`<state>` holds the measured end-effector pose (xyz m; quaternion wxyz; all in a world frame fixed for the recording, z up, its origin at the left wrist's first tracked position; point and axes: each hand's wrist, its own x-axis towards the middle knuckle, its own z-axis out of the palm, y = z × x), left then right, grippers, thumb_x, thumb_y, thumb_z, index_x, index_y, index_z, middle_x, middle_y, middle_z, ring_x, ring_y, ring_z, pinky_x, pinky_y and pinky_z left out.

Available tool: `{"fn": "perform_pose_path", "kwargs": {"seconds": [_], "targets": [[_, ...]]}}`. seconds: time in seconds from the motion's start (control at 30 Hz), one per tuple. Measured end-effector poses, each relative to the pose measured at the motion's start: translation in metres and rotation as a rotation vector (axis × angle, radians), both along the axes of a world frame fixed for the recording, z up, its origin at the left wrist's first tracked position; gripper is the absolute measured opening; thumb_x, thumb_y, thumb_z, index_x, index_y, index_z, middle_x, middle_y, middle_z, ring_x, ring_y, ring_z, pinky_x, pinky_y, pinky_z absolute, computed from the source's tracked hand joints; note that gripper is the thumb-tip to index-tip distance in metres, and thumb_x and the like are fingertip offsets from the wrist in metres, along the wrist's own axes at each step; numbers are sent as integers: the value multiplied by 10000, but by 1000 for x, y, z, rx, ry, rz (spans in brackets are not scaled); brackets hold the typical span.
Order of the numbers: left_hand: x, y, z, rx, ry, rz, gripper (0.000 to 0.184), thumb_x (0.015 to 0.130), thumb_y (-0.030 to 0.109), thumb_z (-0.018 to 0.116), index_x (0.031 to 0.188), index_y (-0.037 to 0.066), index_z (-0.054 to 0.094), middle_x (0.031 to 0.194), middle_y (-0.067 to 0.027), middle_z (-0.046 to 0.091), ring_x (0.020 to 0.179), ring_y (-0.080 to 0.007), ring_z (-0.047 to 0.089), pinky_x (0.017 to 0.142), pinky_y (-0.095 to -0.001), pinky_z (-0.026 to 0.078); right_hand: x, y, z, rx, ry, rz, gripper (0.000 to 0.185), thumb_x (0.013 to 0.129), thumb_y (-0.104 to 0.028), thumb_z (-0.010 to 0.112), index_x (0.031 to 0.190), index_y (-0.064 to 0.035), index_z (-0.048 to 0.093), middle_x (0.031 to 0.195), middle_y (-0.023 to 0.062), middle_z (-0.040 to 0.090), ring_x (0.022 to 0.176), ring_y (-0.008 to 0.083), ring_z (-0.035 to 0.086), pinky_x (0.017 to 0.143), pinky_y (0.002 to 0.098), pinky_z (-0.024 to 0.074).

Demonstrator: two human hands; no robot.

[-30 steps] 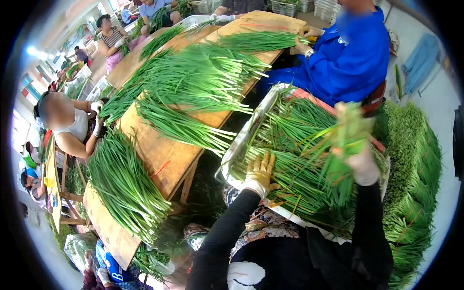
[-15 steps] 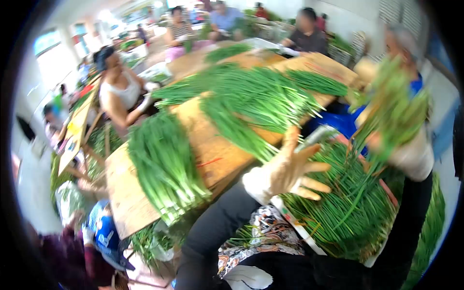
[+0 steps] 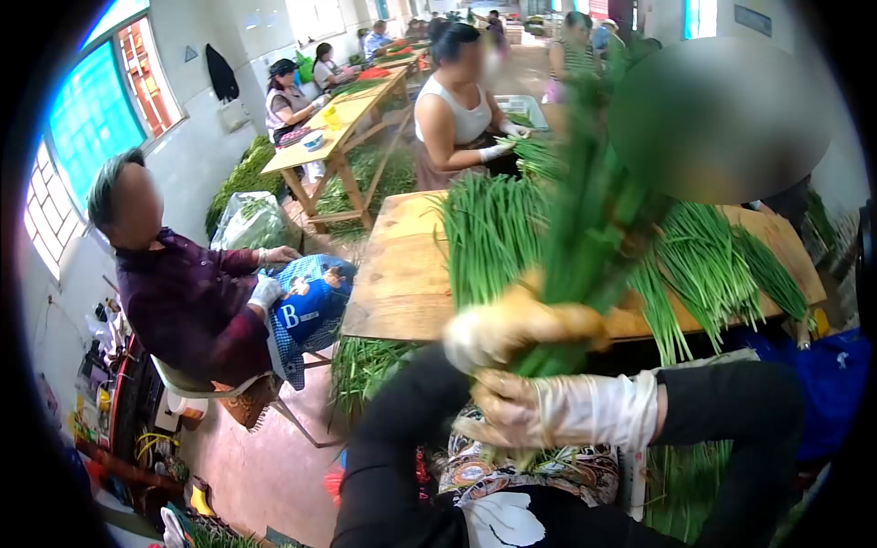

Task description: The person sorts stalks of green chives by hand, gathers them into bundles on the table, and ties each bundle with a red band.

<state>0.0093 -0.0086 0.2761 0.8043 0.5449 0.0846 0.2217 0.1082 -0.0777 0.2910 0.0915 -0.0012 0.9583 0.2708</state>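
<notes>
A thick bunch of green chives [image 3: 594,210] stands upright in front of me, smeared by motion, its leaves reaching up past the table. My left hand [image 3: 525,327], in a stained pale glove, is closed round its lower part. Just below, my right hand [image 3: 548,411], gloved too, has its fingers curled round the bottom end near my lap. Beyond the hands, white-ended chives [image 3: 493,228] lie on the wooden table [image 3: 393,274], with another spread pile [image 3: 708,265] to the right. More green stems [image 3: 685,484] lie in a crate [image 3: 637,484] under my right arm.
A person in a dark purple shirt [image 3: 192,292] sits at left with a blue bag [image 3: 315,306] on the lap. Across the table, a person in a white top [image 3: 466,119] handles greens. A long wooden bench [image 3: 338,137] runs behind. Blue plastic [image 3: 827,384] lies at right.
My view has swung left. My left hand, spread open before, is now closed round the chives. My right hand has come down from the upper right with the bunch, to my lap.
</notes>
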Motion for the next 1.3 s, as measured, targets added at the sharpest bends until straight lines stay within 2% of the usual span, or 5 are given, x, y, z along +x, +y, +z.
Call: {"fn": "perform_pose_path", "kwargs": {"seconds": [0.43,0.6,0.87,1.1,1.3], "targets": [[-223,220,-136,317,691,1443,717,627,4,657,1231,8,272,826,-109,573,616,-193,536,494,-292,467,30,74,-35,-126,457,-545,367,740,-167,532,1090,-71,480,1119,98,515,1055,242,485,914,414,348],[-197,204,-200,495,1553,1287,998,631,500,640,1298,-54,146,1277,-274,306,1229,-330,268,1003,-342,245,88,80,-79,-421,584,-778,404,679,-199,632,1052,-98,513,1079,67,513,1021,247,470,891,399,340],[-212,228,-200,619,1662,839,921,646,628,545,1243,-31,307,1270,-184,379,1153,-248,405,941,-328,330,133,86,-138,-860,1184,-1083,191,770,-139,571,941,-58,599,907,115,597,855,264,555,770,323,431],[-237,222,-178,1950,1978,-762,544,836,114,279,1348,114,95,1395,-57,121,1192,-240,341,977,-330,303,196,119,-181,-549,1300,-1311,145,795,-165,544,874,-64,612,860,131,591,814,272,557,735,321,433],[-176,154,-87,733,1823,554,569,815,371,483,1265,63,321,1171,-223,462,1094,-292,459,897,-318,362,171,143,-207,-600,1194,-1088,337,740,-266,615,1029,-103,558,1007,105,562,928,285,516,790,358,410]]}}
